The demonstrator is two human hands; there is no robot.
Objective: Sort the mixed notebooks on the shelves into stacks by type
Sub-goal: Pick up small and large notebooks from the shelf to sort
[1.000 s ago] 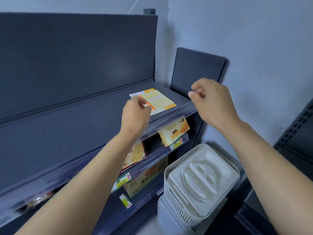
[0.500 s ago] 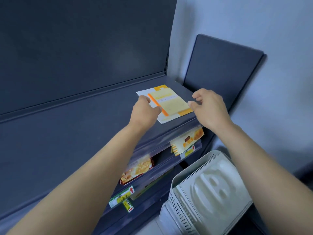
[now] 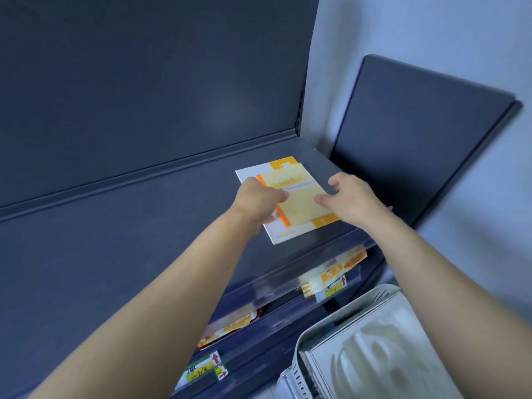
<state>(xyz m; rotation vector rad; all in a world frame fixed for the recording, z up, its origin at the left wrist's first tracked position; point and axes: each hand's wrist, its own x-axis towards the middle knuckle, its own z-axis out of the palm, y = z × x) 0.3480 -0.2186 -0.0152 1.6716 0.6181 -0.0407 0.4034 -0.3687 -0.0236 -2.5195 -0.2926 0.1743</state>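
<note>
My left hand (image 3: pixel 259 201) is curled at the orange spine edge of the yellow notebook (image 3: pixel 302 201), thumb on the cover, one fingertip showing underneath, so it pinches that edge; my right hand (image 3: pixel 355 203) grips the opposite edge, thumb flat on the cover, fingers bent round the far corner; both bare forearms come up from the bottom of the view; cannot tell if the yellow notebook is lifted or lying flat; under it is a bigger white notebook (image 3: pixel 283 234) with orange corner blocks, sticking out at the back left and along the near side; that one lies flat on the top shelf (image 3: pixel 129 231), near the shelf's right end, close to the front lip; dark back panel (image 3: pixel 144 82) rises behind the shelf; right of the shelf a loose dark board (image 3: pixel 417 145) leans on the pale wall (image 3: pixel 431 30); on the shelf below, orange-and-yellow notebooks (image 3: pixel 342 266) poke past the front edge, blurred; a yellow price tag (image 3: pixel 334 289) with a red arrow sits on that shelf's rail; lower left, another orange-yellow notebook (image 3: pixel 230 329) on a lower shelf; more yellow tags (image 3: pixel 201 370) with red arrows below it; bottom right, a white plastic crate (image 3: pixel 359 355), slotted side, moulded face towards me.
</note>
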